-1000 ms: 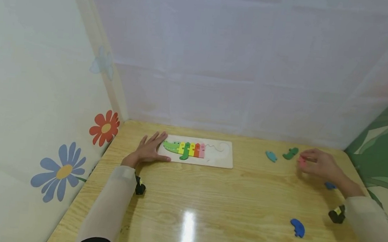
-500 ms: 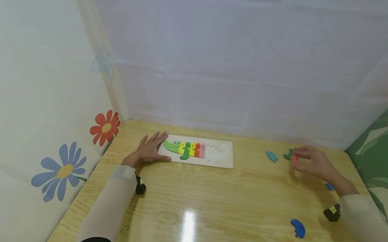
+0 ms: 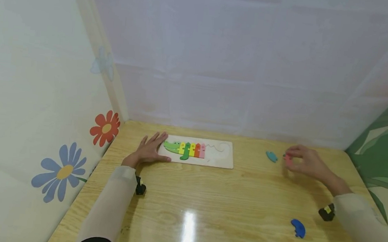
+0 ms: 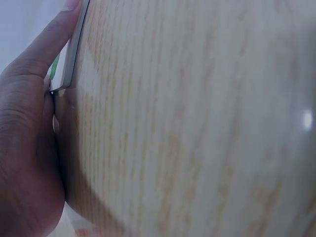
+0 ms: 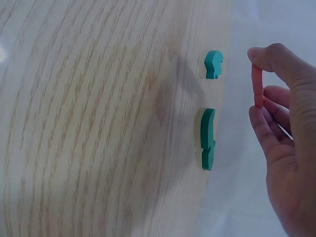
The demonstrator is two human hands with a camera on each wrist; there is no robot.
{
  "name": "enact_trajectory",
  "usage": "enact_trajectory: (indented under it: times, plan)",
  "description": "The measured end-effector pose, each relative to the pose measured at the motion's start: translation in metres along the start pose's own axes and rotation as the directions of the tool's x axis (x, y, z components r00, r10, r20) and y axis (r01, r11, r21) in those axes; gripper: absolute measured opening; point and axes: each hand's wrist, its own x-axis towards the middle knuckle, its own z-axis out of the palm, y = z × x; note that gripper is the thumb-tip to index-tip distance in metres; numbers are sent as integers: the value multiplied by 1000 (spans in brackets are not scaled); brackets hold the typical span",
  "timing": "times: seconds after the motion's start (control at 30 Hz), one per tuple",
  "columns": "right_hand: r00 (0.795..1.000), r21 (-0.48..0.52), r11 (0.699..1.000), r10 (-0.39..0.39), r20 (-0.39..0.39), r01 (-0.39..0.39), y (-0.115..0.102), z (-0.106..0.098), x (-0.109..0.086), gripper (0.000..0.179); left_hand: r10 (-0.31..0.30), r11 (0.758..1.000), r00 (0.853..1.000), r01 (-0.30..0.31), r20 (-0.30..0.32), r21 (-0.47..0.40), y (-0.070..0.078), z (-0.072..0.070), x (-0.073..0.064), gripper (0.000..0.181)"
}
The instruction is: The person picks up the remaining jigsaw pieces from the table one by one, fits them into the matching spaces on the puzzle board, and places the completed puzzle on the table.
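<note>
A white puzzle board (image 3: 221, 161) lies near the back of the table, with crocodile pieces in green, yellow, orange and pink filling its left part. My left hand (image 3: 148, 149) rests at the board's left end, fingers straight and spread, its thumb along the front edge. On the right, my right hand (image 3: 311, 165) pinches a pink puzzle piece (image 5: 257, 85) between thumb and fingertips, raised off the table. A green piece (image 5: 208, 139) lies below that hand, mostly hidden in the head view. A teal piece (image 3: 271, 156) lies just left of the right hand.
A blue curved puzzle piece (image 3: 298, 228) lies toward the front right of the wooden table (image 3: 235, 205). A white sheet (image 3: 225, 81) hangs behind the table's back edge. Flower-printed walls (image 3: 68, 87) stand at both sides.
My right hand has moved left with the pink piece, now passing over the green piece. The small blue piece near the right wrist has become hidden. My left hand and the board have stayed still.
</note>
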Motion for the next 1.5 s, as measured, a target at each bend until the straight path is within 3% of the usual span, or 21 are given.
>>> enact_trajectory:
  times: [0.2,0.47,0.7,1.0,1.5]
  plan:
    - [999,-53,997,-51,15,51,-7,2,4,45,0,1000,1000,0,-2,0,0,-1,-1,121]
    - [982,-77,980,-185,-35,182,-17,8,9,42,11,1000,1000,-11,-5,-1,-1,0,0,121]
    - [978,-33,979,-203,-37,202,-24,15,12,40,11,1000,1000,-11,-5,4,-1,2,1,121]
    - [954,-23,957,-290,-74,289,-31,25,22,32,10,1000,1000,-10,-10,2,-2,2,0,121]
    - [934,-25,938,-348,-76,347,-42,42,37,35,7,1000,1000,-7,-13,2,-2,3,2,121]
